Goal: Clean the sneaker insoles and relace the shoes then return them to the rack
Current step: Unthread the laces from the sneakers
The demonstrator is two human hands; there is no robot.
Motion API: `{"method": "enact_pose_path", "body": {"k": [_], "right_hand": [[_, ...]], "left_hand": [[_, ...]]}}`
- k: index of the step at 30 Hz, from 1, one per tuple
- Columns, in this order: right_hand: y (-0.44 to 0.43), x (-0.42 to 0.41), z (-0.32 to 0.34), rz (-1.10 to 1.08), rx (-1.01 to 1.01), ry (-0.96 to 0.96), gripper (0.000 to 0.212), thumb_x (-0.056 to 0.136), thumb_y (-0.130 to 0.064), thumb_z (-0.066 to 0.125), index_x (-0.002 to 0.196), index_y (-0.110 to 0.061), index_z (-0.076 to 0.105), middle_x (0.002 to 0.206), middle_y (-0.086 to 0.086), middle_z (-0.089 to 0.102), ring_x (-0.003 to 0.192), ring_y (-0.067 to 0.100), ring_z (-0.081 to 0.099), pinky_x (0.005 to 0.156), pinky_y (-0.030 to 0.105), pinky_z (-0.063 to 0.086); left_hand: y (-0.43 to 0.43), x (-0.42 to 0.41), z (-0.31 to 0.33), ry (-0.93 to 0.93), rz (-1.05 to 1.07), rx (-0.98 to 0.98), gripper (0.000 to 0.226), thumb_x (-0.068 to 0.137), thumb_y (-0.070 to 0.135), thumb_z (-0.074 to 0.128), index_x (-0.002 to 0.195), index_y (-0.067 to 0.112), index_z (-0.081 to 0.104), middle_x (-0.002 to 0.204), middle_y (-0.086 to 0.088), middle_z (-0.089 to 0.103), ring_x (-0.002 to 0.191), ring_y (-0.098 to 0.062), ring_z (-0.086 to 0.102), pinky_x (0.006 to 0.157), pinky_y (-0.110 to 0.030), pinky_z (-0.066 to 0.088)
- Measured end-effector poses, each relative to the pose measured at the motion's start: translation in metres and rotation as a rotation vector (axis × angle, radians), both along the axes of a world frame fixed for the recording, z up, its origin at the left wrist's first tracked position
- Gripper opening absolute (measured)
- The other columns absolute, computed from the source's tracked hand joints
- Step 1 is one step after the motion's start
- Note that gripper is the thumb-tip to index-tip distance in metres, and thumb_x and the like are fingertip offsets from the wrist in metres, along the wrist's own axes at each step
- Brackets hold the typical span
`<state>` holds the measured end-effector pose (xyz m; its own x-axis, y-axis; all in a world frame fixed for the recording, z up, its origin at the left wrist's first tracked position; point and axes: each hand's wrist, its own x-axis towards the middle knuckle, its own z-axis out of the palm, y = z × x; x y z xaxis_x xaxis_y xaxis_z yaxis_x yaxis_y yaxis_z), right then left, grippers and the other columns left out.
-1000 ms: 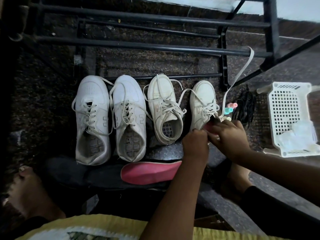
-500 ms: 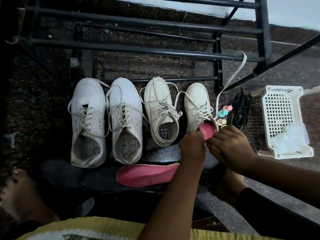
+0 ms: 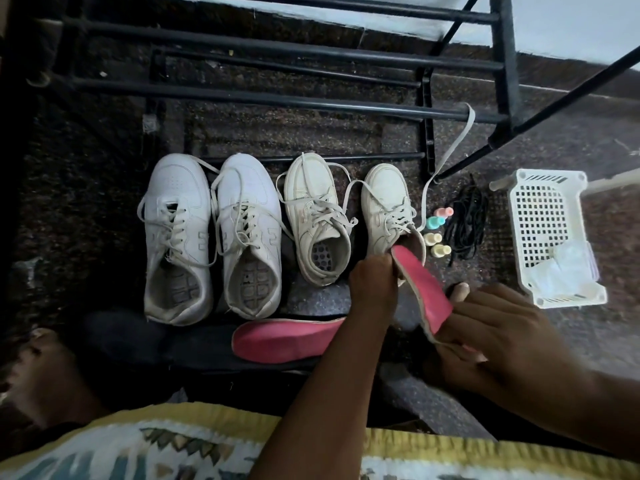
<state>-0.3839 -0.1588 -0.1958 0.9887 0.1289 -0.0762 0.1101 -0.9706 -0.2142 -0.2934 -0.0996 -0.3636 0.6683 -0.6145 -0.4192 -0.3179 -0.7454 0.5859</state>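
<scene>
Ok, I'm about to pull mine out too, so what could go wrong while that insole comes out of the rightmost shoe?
The pink insole, gripped at its heel end by the right hand, has its tip at the mouth of the cream sneaker; a hard tug might crease it. The small bottles stand close beside that shoe and could topple. The white lace draped over the rack bar might snag.

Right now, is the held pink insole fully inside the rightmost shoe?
No, the held pink insole sticks mostly out of the rightmost shoe, gripped by the right hand.
</scene>
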Motion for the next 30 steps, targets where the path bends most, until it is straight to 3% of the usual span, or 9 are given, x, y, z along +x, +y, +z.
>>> {"method": "enact_pose_path", "body": {"k": [5,9,12,14,18,22,24,26,30], "right_hand": [[0.007,-0.014,0.028,-0.025,0.049,-0.031,0.018,0.071,-0.023,0.072,0.061,-0.014,0.059,0.060,-0.002,0.052,0.059,0.020,0.046,0.064,0.024,0.028],[0.003,-0.036,0.038,0.043,0.150,-0.051,0.012,0.074,-0.020,0.071,0.069,-0.014,0.061,0.065,-0.001,0.054,0.064,0.019,0.044,0.068,0.021,0.023],[-0.006,-0.058,0.025,0.256,0.155,-0.100,0.007,0.085,-0.018,0.058,0.080,-0.020,0.053,0.069,0.000,0.053,0.067,0.020,0.046,0.069,0.027,0.032],[-0.020,-0.071,0.006,0.420,0.053,-0.107,0.015,0.094,-0.022,0.042,0.080,-0.020,0.048,0.069,-0.001,0.052,0.066,0.022,0.051,0.069,0.033,0.042],[-0.048,-0.084,-0.043,0.597,-0.089,-0.053,0.024,0.098,-0.020,0.036,0.079,-0.022,0.051,0.073,-0.002,0.058,0.069,0.023,0.061,0.067,0.037,0.051],[-0.064,-0.094,-0.105,0.457,-0.349,0.137,0.056,0.098,-0.035,0.017,0.074,-0.030,0.067,0.075,0.000,0.066,0.072,0.027,0.065,0.063,0.048,0.055],[-0.065,-0.087,-0.121,0.451,-0.484,0.371,0.037,0.088,-0.037,0.034,0.072,-0.032,0.067,0.076,-0.002,0.066,0.074,0.025,0.062,0.071,0.046,0.049],[-0.067,-0.079,-0.135,0.562,-0.526,0.412,0.019,0.074,-0.032,0.046,0.066,-0.028,0.063,0.075,-0.005,0.061,0.077,0.021,0.055,0.075,0.037,0.037],[-0.073,-0.068,-0.155,0.531,-0.489,0.349,0.030,0.075,-0.024,0.039,0.058,-0.026,0.063,0.067,-0.004,0.059,0.072,0.020,0.055,0.071,0.035,0.033]], "left_hand": [[0.018,0.010,-0.001,0.339,0.198,-0.266,0.020,0.087,0.011,0.055,0.099,0.004,0.070,0.089,-0.016,0.070,0.078,-0.025,0.062,0.061,-0.024,0.034],[0.045,0.005,0.018,1.015,0.805,-0.444,0.021,0.095,0.016,0.043,0.094,0.008,0.062,0.056,0.002,0.064,0.048,-0.012,0.061,0.048,-0.027,0.052],[0.069,-0.010,0.035,1.345,1.032,-0.485,0.037,0.097,0.038,0.035,0.087,0.013,0.059,0.072,-0.006,0.061,0.055,-0.017,0.062,0.044,-0.025,0.052],[0.088,-0.021,0.032,1.448,1.090,-0.513,0.051,0.093,0.054,0.035,0.101,0.010,0.061,0.083,-0.012,0.062,0.068,-0.024,0.063,0.052,-0.030,0.055],[0.125,-0.040,0.010,1.472,1.193,-0.614,0.060,0.090,0.059,0.041,0.115,0.008,0.058,0.102,-0.017,0.065,0.096,-0.033,0.062,0.086,-0.052,0.051],[0.142,-0.053,-0.007,1.260,1.234,-0.524,0.015,0.094,0.015,0.051,0.108,0.012,0.057,0.090,-0.009,0.063,0.081,-0.020,0.061,0.058,-0.033,0.059],[0.143,-0.052,-0.015,1.182,1.198,-0.454,0.013,0.094,0.005,0.049,0.094,0.014,0.058,0.087,-0.007,0.062,0.079,-0.019,0.060,0.053,-0.030,0.058],[0.138,-0.048,-0.023,1.078,1.148,-0.346,0.014,0.093,0.002,0.050,0.089,0.013,0.057,0.085,-0.006,0.060,0.076,-0.017,0.058,0.049,-0.026,0.056],[0.121,-0.044,-0.040,0.880,1.018,-0.266,0.015,0.092,-0.003,0.050,0.103,0.007,0.054,0.088,-0.008,0.057,0.070,-0.018,0.056,0.044,-0.020,0.053]]}}
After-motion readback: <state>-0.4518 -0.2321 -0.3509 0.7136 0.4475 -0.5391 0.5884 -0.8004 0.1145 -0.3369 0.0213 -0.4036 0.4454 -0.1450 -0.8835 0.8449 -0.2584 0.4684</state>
